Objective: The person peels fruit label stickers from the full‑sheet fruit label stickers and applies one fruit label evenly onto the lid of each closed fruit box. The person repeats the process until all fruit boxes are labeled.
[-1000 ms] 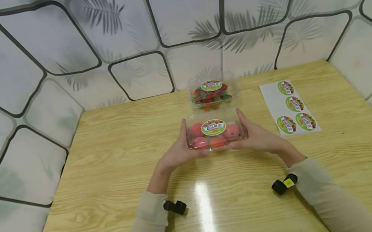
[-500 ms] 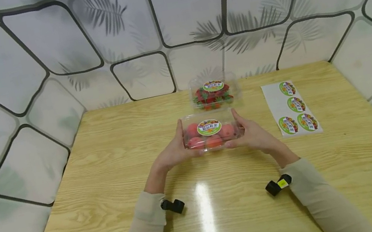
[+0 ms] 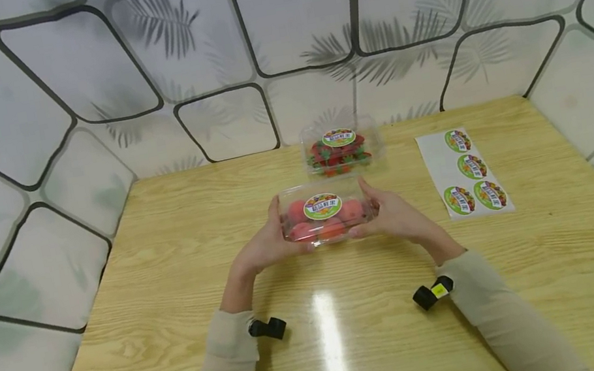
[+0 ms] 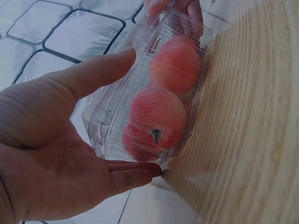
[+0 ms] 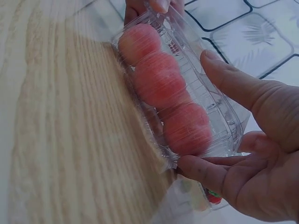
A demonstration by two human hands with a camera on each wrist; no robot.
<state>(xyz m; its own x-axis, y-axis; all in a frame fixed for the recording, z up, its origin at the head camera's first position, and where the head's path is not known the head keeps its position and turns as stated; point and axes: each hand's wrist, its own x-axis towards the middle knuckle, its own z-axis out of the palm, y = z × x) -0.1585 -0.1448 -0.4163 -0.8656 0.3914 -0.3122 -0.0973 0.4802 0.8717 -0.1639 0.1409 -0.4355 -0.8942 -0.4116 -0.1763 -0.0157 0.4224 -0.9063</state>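
Note:
A clear plastic fruit box [image 3: 327, 186] with several pinkish-red round fruits [image 3: 352, 209] inside is at mid-table in the head view. An oval printed sticker [image 3: 322, 206] is on its lid. My left hand [image 3: 266, 245] grips the box's left end, and my right hand [image 3: 398, 215] holds the right end, thumbs along the near side. In the left wrist view one fruit [image 4: 156, 116] shows a dark stem beside my palm. In the right wrist view the fingers [image 5: 201, 170] lie at the bottom edge of the box, low over the wood.
Behind, near the table's [image 3: 165, 248] back edge, stands a second clear box with strawberries [image 3: 336, 155], its lid also bearing a sticker [image 3: 339, 137]. To the right lies a white sheet [image 3: 437, 167] with several oval stickers [image 3: 472, 166]. A patterned backdrop [image 3: 295, 6] surrounds the table.
Both hands have shifted the fruit box a little to the left, keeping hold of its ends. The strawberry box and sticker sheet stay where they were.

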